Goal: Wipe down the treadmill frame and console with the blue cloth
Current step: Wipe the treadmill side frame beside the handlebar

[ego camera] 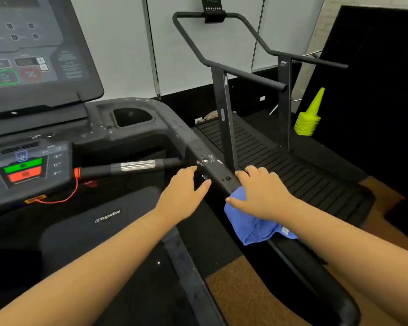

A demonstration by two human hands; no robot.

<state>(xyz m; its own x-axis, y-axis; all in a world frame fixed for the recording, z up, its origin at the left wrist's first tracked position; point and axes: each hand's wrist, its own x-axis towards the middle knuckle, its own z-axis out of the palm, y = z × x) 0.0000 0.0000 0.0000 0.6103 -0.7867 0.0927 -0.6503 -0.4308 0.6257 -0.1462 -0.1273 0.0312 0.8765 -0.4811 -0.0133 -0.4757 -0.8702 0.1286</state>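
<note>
The treadmill's right handrail runs from the console tray down toward me, scuffed with white specks. My right hand lies flat on the blue cloth, pressing it onto the rail, and part of the cloth hangs off below my wrist. My left hand hovers open just left of the rail, fingers straight and pointing at it. The console with its dark screen and buttons fills the upper left. A lower control panel shows a green and a red button.
A cup holder sits in the console tray. A chrome-banded grip bar and a red safety cord lie left of my hands. A curved slat treadmill stands to the right, with stacked yellow cones behind it.
</note>
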